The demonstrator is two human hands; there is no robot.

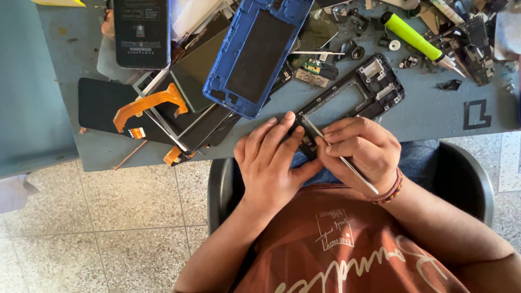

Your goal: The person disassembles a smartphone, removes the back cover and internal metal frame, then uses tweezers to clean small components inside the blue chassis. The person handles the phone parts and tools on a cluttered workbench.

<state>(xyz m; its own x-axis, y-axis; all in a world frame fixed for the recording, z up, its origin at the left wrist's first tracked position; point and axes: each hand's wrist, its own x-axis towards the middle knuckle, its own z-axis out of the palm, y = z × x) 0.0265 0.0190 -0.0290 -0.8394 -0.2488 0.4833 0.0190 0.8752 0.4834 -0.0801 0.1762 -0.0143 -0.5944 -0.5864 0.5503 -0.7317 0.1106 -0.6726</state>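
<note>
Two hands meet at the bench (434, 114) edge, centre frame: the left hand (271, 163) pinches the near end of a black phone frame (353, 100) to steady it, while the right hand (361, 149) is clenched around thin metal tweezers (339, 157) angled into it. Crowding the upper frame are a blue phone housing (255, 54), orange flex cables (146, 106) and a green-handled tool (415, 38).

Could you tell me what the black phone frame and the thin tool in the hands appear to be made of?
Black phone frame: probably moulded plastic with metal parts, given the matte black surface and small silvery insets. Thin tool, held in the right hand: looks like bare metal, slim and bright silver. The left hand steadies the frame.
</note>
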